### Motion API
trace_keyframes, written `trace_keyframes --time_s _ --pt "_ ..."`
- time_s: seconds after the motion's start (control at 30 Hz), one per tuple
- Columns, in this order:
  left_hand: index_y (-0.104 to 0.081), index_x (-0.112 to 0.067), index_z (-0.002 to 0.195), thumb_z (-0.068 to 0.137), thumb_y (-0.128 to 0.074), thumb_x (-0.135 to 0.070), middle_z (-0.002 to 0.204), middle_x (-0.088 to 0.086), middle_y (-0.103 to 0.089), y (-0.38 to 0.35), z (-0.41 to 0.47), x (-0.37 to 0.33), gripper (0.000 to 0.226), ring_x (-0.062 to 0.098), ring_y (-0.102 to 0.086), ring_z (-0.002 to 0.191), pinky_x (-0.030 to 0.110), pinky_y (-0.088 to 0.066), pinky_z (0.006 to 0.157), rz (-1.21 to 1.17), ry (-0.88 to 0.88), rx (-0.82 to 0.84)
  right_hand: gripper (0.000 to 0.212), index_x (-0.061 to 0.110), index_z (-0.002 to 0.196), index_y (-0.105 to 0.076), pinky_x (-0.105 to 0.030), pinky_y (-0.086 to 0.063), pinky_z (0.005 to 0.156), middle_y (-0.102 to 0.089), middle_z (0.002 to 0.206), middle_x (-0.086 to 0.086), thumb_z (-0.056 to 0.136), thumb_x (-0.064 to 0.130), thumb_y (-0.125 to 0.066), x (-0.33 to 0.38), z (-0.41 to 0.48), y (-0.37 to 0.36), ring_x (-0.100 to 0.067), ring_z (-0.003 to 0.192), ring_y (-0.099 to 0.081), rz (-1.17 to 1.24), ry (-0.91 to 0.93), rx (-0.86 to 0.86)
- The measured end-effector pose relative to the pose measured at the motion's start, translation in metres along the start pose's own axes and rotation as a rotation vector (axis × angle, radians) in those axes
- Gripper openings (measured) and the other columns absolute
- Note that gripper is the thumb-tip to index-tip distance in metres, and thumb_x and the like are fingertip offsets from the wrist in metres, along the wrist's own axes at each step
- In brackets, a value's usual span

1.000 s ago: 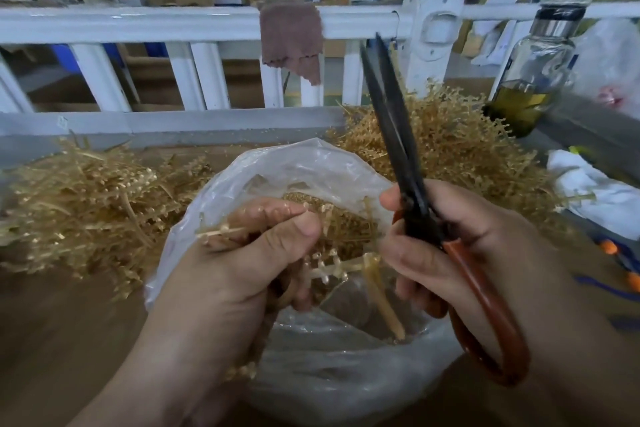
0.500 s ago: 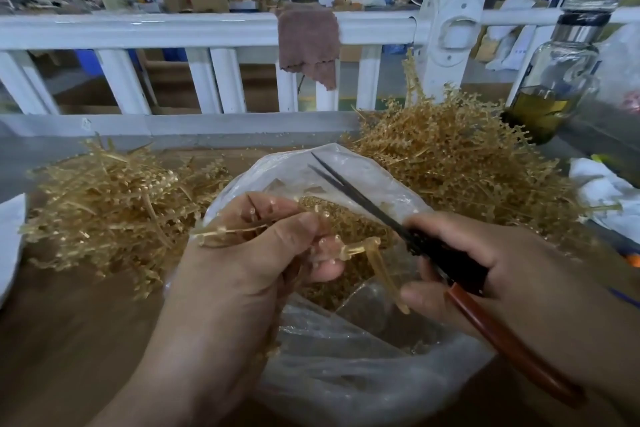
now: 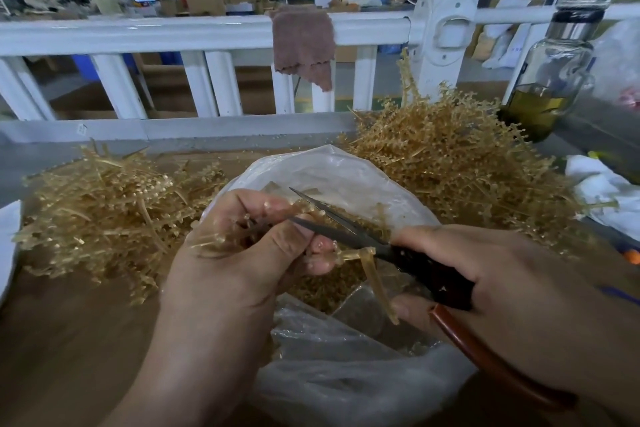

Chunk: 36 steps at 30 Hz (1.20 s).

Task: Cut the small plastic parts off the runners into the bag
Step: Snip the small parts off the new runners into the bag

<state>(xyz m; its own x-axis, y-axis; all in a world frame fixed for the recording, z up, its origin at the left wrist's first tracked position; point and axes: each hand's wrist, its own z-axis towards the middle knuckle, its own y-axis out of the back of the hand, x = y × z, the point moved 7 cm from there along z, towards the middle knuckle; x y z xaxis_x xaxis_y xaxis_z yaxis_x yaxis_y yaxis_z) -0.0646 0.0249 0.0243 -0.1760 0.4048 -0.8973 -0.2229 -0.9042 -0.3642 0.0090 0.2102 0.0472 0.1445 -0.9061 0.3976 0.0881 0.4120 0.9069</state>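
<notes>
In the head view, the left hand (image 3: pixel 242 253) gripped a translucent amber plastic runner (image 3: pixel 375 279), thumb and curled fingers pinching it above the open mouth of the clear plastic bag (image 3: pixel 346 378); the right hand (image 3: pixel 502 284) had its fingers curled round the red-brown handles of the black-bladed scissors (image 3: pixel 346 237), whose blades stood parted about the runner's branches; a heap of small golden cut parts (image 3: pixel 311 291) lay inside the bag. First hazard: the lower blade lay just beside the left thumb (image 3: pixel 285 246), possibly touching it, so closing the blades there could nick the thumb or the fingertips under it. Second hazard: the cut point sat toward the bag's left rim, not over its middle, so severed parts could spring out onto the brown table (image 3: pixel 69 340) and be lost among the tangled golden runner piles at left (image 3: pixel 104 211) and right (image 3: pixel 450 166). Third hazard: the blade tips pointed at the bag's far wall, so a forward slip could slit the film. Fourth hazard: the runner's long stem hung down into the bag, so a misplaced cut could drop scrap among the good parts.
</notes>
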Motion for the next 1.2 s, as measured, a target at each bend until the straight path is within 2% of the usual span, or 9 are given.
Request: trace_keyframes --time_s 0.17,0.23,0.33,0.53,0.63,0.7,0.9,1.1,1.2 --pt "-0.063 -0.004 0.080 0.059 -0.087 -0.002 0.069 0.021 -0.067 -0.005 -0.002 -0.004 0.032 0.026 -0.067 0.056 0.021 -0.052 0.046 0.032 -0.007 0.034 0.051 0.043 0.110 -0.058 -0.024 -0.052 0.061 -0.066 0.088 0.024 0.074 0.076 -0.044 0.005 -0.002 0.004 0.002 0.080 -0.061 -0.029 0.011 -0.041" --pt "-0.068 -0.011 0.074 0.061 -0.087 -0.004 0.065 0.017 -0.067 -0.008 0.000 -0.004 0.024 0.023 -0.067 0.054 0.019 -0.048 0.041 0.059 0.000 0.056 0.050 0.041 0.107 -0.061 -0.025 -0.051 0.060 -0.066 0.086 0.023 0.074 0.075 -0.045 0.006 -0.002 0.005 0.002 0.077 -0.062 -0.035 0.010 -0.059" --pt "-0.072 -0.023 0.067 0.072 -0.074 -0.012 0.064 0.013 -0.068 -0.008 0.002 -0.003 0.012 0.025 -0.066 0.055 0.020 -0.047 0.041 0.135 -0.022 0.075 0.050 0.042 0.107 -0.060 -0.025 -0.051 0.059 -0.065 0.085 0.023 0.074 0.076 -0.044 0.007 -0.003 0.005 0.000 0.077 -0.062 -0.033 0.008 -0.050" --pt "-0.072 -0.023 0.066 0.069 -0.075 -0.011 0.065 0.011 -0.069 -0.008 0.001 0.001 0.013 0.021 -0.066 0.054 0.024 -0.051 0.047 0.089 0.014 0.082 0.045 0.041 0.103 -0.062 -0.020 -0.049 0.057 -0.064 0.081 0.024 0.077 0.073 -0.044 0.009 -0.003 0.005 0.002 0.074 -0.060 -0.070 0.032 -0.086" --pt "-0.068 -0.017 0.069 0.055 -0.084 -0.002 0.065 0.015 -0.066 -0.008 -0.002 0.000 0.025 0.021 -0.063 0.051 0.019 -0.048 0.041 0.004 0.035 0.053 0.044 0.037 0.103 -0.064 -0.027 -0.053 0.056 -0.066 0.081 0.022 0.079 0.070 -0.047 0.011 -0.004 0.006 0.000 0.071 -0.062 -0.058 0.057 -0.129" --pt "-0.068 -0.017 0.067 0.059 -0.080 -0.006 0.064 0.016 -0.065 -0.008 -0.004 -0.001 0.018 0.022 -0.063 0.049 0.017 -0.045 0.038 -0.005 0.033 0.037 0.044 0.039 0.104 -0.064 -0.026 -0.052 0.056 -0.065 0.080 0.023 0.079 0.070 -0.046 0.011 -0.004 0.006 0.000 0.071 -0.061 -0.050 0.057 -0.126" --pt "-0.068 -0.016 0.066 0.067 -0.073 -0.005 0.065 0.016 -0.067 -0.008 -0.002 -0.001 0.012 0.021 -0.064 0.050 0.024 -0.053 0.048 -0.009 0.017 0.035 0.042 0.038 0.097 -0.066 -0.019 -0.045 0.052 -0.060 0.072 0.022 0.079 0.069 -0.045 0.012 -0.003 0.006 0.001 0.067 -0.058 -0.056 0.068 -0.104" --pt "-0.069 -0.019 0.068 0.058 -0.082 -0.006 0.067 0.017 -0.068 -0.008 0.000 0.001 0.020 0.021 -0.066 0.053 0.026 -0.054 0.050 0.004 0.020 0.057 0.039 0.034 0.092 -0.068 -0.024 -0.047 0.050 -0.061 0.069 0.019 0.081 0.065 -0.048 0.014 -0.003 0.008 -0.002 0.062 -0.059 -0.030 0.108 -0.129" --pt "-0.068 -0.021 0.063 0.068 -0.073 -0.006 0.065 0.017 -0.067 -0.009 -0.001 0.001 0.017 0.021 -0.066 0.052 0.026 -0.054 0.049 -0.007 0.032 0.043 0.039 0.033 0.089 -0.068 -0.022 -0.045 0.050 -0.059 0.066 0.018 0.081 0.064 -0.047 0.014 -0.003 0.007 -0.001 0.061 -0.057 -0.044 0.119 -0.143"
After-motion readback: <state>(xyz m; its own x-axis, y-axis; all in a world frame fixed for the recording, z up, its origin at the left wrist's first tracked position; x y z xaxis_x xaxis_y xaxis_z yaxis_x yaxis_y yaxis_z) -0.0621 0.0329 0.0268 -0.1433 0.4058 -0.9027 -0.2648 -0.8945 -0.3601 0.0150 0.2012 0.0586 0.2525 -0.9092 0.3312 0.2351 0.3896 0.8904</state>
